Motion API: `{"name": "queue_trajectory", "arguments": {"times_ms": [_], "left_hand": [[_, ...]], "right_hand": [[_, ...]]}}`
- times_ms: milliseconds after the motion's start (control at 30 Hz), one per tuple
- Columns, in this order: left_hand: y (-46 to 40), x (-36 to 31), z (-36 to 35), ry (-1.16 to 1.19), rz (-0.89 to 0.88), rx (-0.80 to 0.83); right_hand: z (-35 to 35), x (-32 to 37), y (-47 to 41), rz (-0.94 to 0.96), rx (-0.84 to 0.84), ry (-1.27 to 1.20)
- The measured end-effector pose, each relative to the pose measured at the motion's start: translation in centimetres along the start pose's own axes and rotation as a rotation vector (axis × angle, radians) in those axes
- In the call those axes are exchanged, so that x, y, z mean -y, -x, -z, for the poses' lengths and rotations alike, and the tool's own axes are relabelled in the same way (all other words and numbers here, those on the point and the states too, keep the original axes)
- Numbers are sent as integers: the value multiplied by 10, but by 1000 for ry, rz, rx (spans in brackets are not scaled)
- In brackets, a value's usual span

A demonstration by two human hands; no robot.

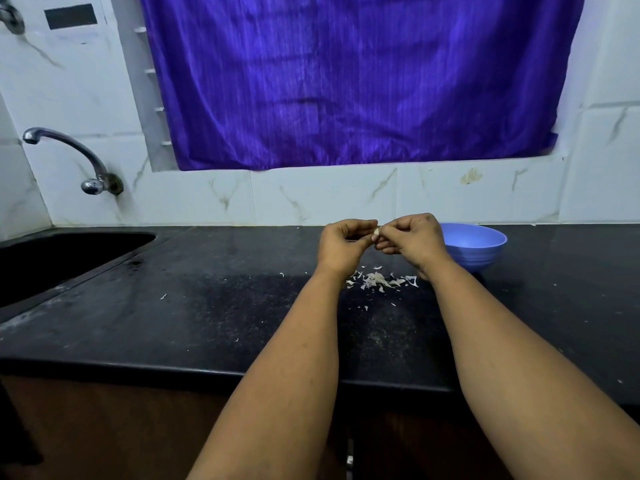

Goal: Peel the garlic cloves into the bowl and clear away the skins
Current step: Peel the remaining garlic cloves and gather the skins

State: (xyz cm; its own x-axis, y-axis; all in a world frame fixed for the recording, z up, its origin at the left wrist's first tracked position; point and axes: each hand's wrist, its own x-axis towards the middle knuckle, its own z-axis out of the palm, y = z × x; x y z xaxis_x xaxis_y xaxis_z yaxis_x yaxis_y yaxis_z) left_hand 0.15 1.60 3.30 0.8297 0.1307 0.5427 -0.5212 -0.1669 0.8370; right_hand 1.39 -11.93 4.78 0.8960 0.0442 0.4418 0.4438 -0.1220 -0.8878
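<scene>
A small pale garlic clove shows between my two hands, held above the black counter. My left hand pinches it with curled fingers from the left. My right hand pinches it from the right, fingers curled over it. Most of the clove is hidden by my fingertips. A blue bowl stands just right of my right hand, near the wall; its inside is partly hidden. Below my hands lies a loose pile of white garlic skins on the counter.
The black counter carries a few stray skin flakes to the left and in front. A dark sink sits at the left under a metal tap. A purple curtain hangs behind, above the tiled wall.
</scene>
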Motion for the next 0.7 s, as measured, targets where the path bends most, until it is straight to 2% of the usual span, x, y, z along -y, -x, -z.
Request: {"name": "queue_trajectory", "arguments": {"times_ms": [233,700], "left_hand": [[-1,0,-1,49,22,-1],[0,-3,0,455,169,28]], "right_hand": [[0,0,0,30,1,11],[-5,4,-1,-90,12,-168]]}}
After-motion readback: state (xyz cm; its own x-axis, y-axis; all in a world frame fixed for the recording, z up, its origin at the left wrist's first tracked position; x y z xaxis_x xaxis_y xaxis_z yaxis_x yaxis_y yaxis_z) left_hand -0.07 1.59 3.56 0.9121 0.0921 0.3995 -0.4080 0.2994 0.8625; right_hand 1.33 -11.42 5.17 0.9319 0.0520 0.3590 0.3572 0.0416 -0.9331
